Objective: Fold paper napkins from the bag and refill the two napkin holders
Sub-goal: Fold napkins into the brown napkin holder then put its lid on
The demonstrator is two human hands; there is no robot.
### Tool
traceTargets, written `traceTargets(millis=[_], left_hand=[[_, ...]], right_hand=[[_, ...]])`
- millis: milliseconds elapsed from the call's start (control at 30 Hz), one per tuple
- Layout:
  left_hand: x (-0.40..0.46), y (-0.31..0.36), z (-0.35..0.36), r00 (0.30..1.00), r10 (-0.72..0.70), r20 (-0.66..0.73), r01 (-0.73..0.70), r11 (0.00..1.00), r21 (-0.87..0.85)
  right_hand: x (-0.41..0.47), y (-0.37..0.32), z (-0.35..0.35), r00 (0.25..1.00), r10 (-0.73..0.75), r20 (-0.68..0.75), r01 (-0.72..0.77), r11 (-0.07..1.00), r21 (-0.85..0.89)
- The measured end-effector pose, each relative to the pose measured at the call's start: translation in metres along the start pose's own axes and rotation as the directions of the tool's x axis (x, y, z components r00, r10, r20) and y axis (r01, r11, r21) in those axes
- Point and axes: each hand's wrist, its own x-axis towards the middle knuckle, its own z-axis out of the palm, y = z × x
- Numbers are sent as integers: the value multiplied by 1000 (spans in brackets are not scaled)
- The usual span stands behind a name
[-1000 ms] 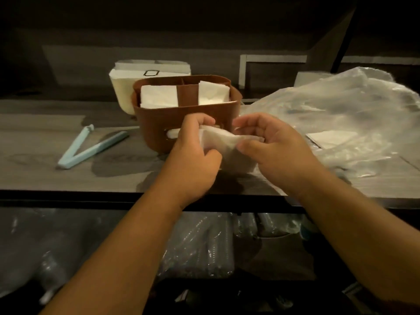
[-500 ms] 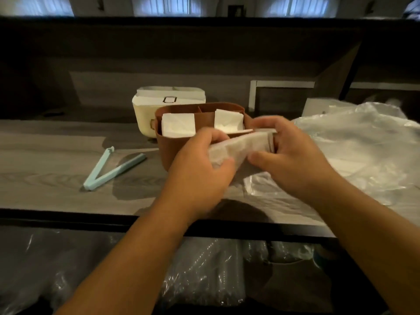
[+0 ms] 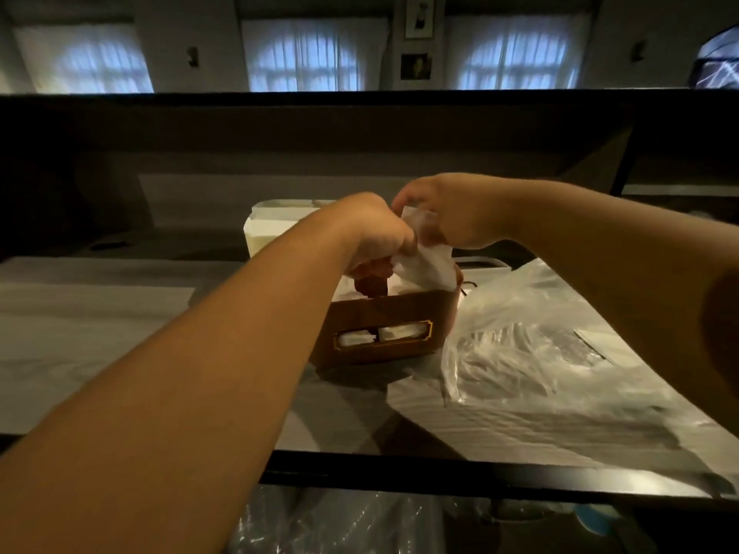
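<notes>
A grey counter faces curtained windows. Both hands, left hand and right hand, pinching the napkin, have moved over the brown holder.

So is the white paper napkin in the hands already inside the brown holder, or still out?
Partly in: the white paper napkin dips behind the brown holder's rim; both hands grip its top.

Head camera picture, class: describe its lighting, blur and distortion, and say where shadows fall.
Head view: dim, with bright curtained windows behind; wide-angle stretch swells the near forearms; the hands, left hand and right hand, and the napkin are slightly motion-blurred; shadow pools on the counter before the brown holder.
</notes>
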Motion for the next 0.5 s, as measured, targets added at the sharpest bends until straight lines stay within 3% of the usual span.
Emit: traceTargets(millis=[167,333,500], left_hand=[[9,-7,11,999,-25,38,18,983,181],[14,-13,11,999,16,30,-25,946,324],[15,-10,10,996,73,53,-88,907,412]], right_hand=[[7,0,19,997,-38,66,37,999,14],[2,-1,19,998,-50,-46,47,997,-60],[0,-7,15,955,56,292,-5,985,-172]])
